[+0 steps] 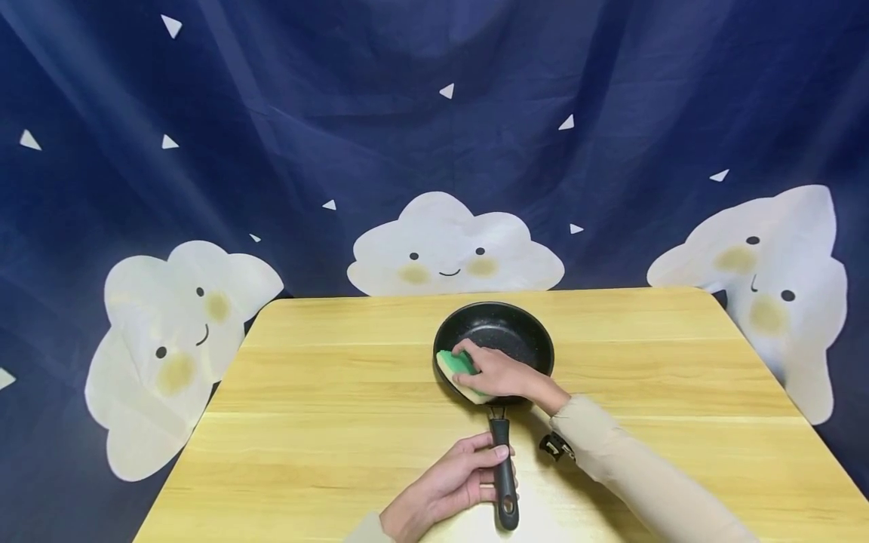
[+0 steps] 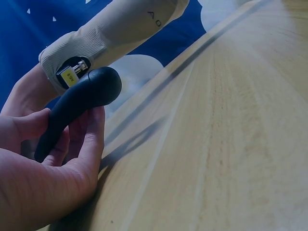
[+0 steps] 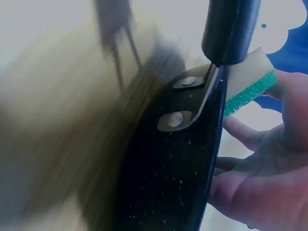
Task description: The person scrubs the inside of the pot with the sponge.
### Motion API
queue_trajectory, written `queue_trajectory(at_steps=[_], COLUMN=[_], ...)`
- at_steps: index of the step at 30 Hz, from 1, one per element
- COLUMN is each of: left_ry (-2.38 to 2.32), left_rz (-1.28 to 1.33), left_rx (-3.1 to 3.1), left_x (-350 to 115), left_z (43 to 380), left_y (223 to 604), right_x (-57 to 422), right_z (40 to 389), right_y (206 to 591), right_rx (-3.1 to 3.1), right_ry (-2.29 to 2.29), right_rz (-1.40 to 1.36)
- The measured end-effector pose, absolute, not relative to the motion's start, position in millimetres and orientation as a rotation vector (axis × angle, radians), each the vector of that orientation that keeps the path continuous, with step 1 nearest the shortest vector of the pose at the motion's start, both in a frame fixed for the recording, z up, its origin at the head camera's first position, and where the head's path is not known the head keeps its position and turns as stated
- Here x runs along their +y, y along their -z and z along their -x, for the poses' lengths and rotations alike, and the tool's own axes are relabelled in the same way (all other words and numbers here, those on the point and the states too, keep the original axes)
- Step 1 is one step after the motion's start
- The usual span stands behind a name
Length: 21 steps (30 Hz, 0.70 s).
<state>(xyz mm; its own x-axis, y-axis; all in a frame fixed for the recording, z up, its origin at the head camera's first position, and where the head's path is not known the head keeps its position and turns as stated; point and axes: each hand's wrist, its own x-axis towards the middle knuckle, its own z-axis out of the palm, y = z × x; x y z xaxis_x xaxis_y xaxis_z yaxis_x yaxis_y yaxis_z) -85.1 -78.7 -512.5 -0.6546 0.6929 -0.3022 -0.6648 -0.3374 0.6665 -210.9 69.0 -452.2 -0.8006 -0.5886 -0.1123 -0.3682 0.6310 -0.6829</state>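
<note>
A black frying pan point(image 1: 523, 335) sits near the far side of the table, its handle point(image 1: 504, 483) pointing toward me. My left hand point(image 1: 451, 483) grips that handle, thumb on top and fingers beneath; the left wrist view shows the handle point(image 2: 79, 103) between thumb and fingers. Over the pan's near left side, my right hand point(image 1: 502, 373) holds a sponge point(image 1: 460, 366) with a green scouring face and a pale yellow body. Seen from the right wrist, the sponge point(image 3: 250, 79) stands tilted at the pan's rim. Part of the pan's inside is hidden by the right hand.
The light wooden table point(image 1: 326, 437) extends on both sides of the pan. Behind it hangs a dark blue curtain point(image 1: 380, 113) printed with smiling clouds and white triangles. A small black device point(image 1: 553, 446) is worn at the right wrist, below the beige sleeve point(image 1: 631, 452).
</note>
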Motion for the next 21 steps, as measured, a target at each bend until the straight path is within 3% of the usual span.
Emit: queue_trajectory(at_steps=[21], left_ry=[-2.057], left_rz=[-0.05], left_rx=[1.005], left_x=[-78.1], left_z=[85.6], left_y=[513.1], right_x=[53.5], right_z=[226.6], right_y=[459.6], right_rx=[2.546], right_ry=[1.053], right_rz=[0.662])
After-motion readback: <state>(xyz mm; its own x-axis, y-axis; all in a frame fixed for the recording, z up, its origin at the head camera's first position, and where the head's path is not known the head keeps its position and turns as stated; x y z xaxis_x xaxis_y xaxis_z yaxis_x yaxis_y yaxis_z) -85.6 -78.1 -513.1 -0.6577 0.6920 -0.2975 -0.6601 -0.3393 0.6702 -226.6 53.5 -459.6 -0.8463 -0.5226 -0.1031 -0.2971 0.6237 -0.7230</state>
